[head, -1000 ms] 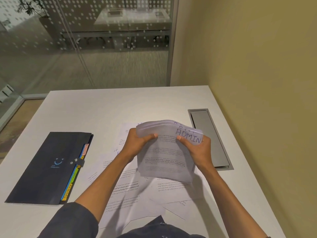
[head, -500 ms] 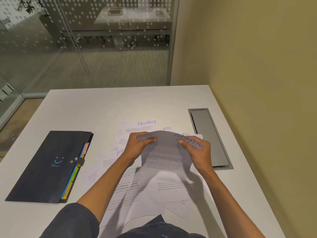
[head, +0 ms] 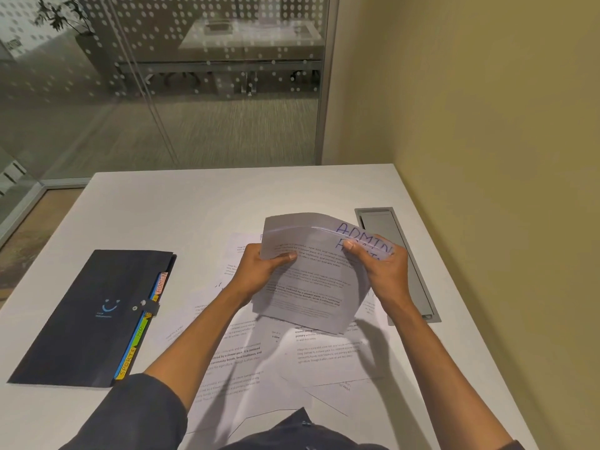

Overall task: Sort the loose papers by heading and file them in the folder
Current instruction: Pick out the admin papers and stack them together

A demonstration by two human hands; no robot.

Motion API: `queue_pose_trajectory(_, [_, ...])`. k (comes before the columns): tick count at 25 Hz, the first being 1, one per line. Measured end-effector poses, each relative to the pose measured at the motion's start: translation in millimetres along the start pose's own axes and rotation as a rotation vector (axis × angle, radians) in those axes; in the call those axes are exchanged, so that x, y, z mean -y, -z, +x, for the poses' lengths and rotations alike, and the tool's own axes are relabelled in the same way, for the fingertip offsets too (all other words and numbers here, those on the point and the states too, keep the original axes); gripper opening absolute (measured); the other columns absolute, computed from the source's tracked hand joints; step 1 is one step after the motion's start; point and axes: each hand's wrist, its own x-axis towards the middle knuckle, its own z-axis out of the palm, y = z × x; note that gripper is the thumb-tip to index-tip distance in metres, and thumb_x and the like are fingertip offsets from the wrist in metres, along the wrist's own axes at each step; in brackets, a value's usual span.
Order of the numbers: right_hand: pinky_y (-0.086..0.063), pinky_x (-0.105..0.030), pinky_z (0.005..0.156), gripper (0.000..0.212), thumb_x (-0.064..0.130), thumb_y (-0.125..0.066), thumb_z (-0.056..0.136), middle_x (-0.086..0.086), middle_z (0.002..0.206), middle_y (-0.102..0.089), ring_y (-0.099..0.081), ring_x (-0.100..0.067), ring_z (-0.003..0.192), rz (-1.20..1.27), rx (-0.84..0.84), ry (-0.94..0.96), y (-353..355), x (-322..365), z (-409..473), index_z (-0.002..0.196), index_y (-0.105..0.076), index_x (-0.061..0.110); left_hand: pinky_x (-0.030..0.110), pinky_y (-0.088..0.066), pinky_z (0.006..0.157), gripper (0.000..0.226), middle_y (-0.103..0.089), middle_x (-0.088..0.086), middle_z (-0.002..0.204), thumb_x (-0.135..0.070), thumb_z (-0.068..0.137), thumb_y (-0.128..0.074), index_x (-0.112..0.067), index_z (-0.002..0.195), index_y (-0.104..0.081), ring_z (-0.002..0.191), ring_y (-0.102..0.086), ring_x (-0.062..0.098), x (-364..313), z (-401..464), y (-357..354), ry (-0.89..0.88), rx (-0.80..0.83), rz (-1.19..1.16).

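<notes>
The stack of papers [head: 311,280] is now sitting higher than half a second ago, its curled top sheet again showing "ADMIN". The left hand [head: 263,267] is gripping its left edge, the right hand [head: 383,271] pinching its right corner. Loose sheets [head: 259,362] are lying on the table [head: 194,206] beneath the stack; the closed folder [head: 94,316] is lying left of the stack.

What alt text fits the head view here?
Both hands, left hand and right hand, hold a sheaf of papers headed ADMIN above loose papers on a white desk; a closed dark tabbed folder lies left.
</notes>
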Motion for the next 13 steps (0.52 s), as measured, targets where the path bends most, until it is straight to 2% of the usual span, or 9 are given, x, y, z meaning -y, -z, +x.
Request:
queue_pose_trajectory(4, [-0.058,-0.031,0.068,0.023,0.014,-0.079,0.08,-0.001,0.09,-0.078,-0.075,-0.019,0.081,-0.049,0.065,-0.105,2.7,-17.1,0.7,0.101,-0.074,0.008,0.022,-0.056,0.066,0.018,-0.076,-0.003,0.093,-0.021,0.081,-0.073,-0.02,0.098,-0.071,0.083,-0.072,0.013,-3.6,-0.7,-0.1,-0.012,-0.042,-0.068])
queue_pose_trajectory(6, [-0.059,-0.03,0.069,0.023,0.013,-0.078,0.081,0.0,0.092,-0.077,-0.074,-0.021,0.084,-0.053,0.056,-0.121,-0.6,-23.1,-1.0,0.103,-0.074,0.008,0.022,-0.055,0.066,0.019,-0.076,-0.003,0.094,-0.02,0.081,-0.074,-0.019,0.1,-0.071,0.084,-0.072,0.013,-2.7,-0.1,1.0,-0.013,-0.044,-0.074])
queue_pose_trajectory(11, [-0.06,-0.029,0.072,0.029,0.011,-0.079,0.08,-0.002,0.095,-0.077,-0.074,-0.018,0.087,-0.025,0.051,-0.112,-7.1,-30.7,-7.3,0.108,-0.073,0.009,0.031,-0.059,0.075,0.026,-0.076,0.002,0.097,-0.012,0.078,-0.077,-0.02,0.102,-0.071,0.088,-0.072,0.018,0.2,-2.1,0.1,0.01,-0.048,-0.123])
queue_pose_trajectory(13, [-0.06,-0.03,0.076,0.03,0.012,-0.08,0.079,-0.001,0.096,-0.077,-0.074,-0.017,0.09,-0.044,0.052,-0.098,-7.4,-33.9,-8.2,0.109,-0.073,0.009,0.027,-0.058,0.074,0.027,-0.076,0.0,0.097,-0.01,0.079,-0.076,-0.022,0.102,-0.072,0.088,-0.072,0.016,1.7,-3.6,-1.5,-0.003,-0.033,-0.111])
